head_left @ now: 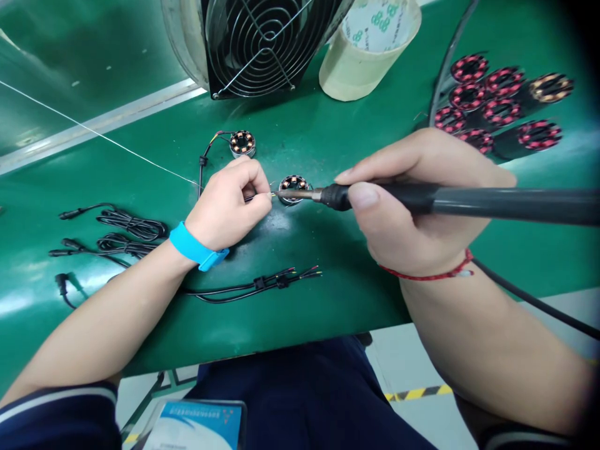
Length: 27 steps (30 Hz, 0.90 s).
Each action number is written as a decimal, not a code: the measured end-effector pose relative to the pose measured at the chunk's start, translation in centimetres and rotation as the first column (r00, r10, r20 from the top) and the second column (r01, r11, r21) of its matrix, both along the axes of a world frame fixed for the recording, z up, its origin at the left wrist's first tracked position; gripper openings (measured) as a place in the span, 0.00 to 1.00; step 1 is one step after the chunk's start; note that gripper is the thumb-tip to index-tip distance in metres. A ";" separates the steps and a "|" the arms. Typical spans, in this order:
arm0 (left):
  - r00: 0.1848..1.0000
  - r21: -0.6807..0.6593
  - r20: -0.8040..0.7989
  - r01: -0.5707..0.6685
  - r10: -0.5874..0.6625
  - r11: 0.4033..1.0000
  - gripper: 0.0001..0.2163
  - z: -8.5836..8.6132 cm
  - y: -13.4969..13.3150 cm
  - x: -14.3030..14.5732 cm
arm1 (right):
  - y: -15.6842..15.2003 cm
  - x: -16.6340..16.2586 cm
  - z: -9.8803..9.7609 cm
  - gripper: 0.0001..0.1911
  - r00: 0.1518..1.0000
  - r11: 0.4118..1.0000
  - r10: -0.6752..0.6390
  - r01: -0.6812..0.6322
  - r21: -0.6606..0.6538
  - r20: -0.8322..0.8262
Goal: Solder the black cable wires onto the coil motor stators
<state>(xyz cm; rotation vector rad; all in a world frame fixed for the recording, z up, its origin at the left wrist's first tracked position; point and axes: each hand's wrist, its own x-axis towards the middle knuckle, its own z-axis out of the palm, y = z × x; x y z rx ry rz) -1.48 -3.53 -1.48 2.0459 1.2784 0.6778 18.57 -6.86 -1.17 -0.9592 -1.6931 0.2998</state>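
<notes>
My right hand point(412, 200) grips a black soldering iron point(469, 201) like a pen, its metal tip touching a small round motor stator point(293, 186) with copper coils on the green mat. My left hand point(232, 203) is closed in a pinch beside that stator, holding a thin wire end at the iron's tip; a fine solder wire point(103, 136) runs in from the far left to this hand. A blue wrist strap sits on my left wrist. A second stator point(242, 143) with a black lead lies just behind my left hand.
Bundled black cables point(122, 228) lie at the left, and a cable with bared coloured ends point(262, 284) lies near the mat's front edge. A metal-grilled fan point(262, 44) and a tape roll point(370, 47) stand at the back. Several red-wound stators point(492, 103) sit at the right.
</notes>
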 end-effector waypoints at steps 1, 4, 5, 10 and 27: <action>1.000 -0.009 -0.005 -0.002 0.002 1.000 0.07 0.0 0.0 0.0 | -0.1 0.0 0.1 0.05 1.000 1.000 0.000 0.000 -0.031 0.018; 1.000 -0.026 -0.017 -0.011 0.010 1.000 0.07 0.2 -0.1 0.1 | -0.6 0.0 0.2 0.05 0.999 0.995 -0.005 0.009 -0.104 0.032; 1.000 -0.027 -0.017 -0.013 0.013 1.000 0.07 0.2 -0.1 0.1 | -0.6 0.1 0.2 0.05 1.000 0.995 -0.008 0.010 -0.102 0.019; 1.000 -0.021 -0.021 -0.015 0.015 1.000 0.07 0.3 0.0 0.1 | -0.6 0.2 0.2 0.06 0.999 0.995 -0.031 0.034 -0.094 0.033; 0.999 0.011 -0.034 0.001 0.000 1.000 0.07 0.2 0.0 0.1 | -0.5 0.0 0.1 0.04 0.998 0.996 -0.066 0.067 -0.052 0.006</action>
